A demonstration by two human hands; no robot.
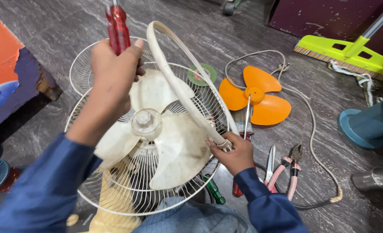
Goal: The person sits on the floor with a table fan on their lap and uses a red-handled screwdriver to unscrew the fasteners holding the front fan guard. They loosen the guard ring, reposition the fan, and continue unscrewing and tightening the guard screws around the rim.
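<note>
Left hand (113, 73) grips a red screwdriver (118, 26); right hand (232, 151) pinches the cream guard ring (174, 82) above the fan blade (174, 146).

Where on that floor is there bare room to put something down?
Bare floor lies beyond the fan, up to the cord, and between orange blade and blue base. It is crowded by the pliers.

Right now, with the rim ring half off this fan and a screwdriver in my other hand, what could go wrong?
1. The right hand grips the rim ring by its clip end only; the ring arcs up loose and might spring or twist away.
2. The left hand holds the red screwdriver above the blades, so a slip could strike them.
3. Pliers, scissors and a cord lie on the floor close by, where they could snag or jab.
</note>
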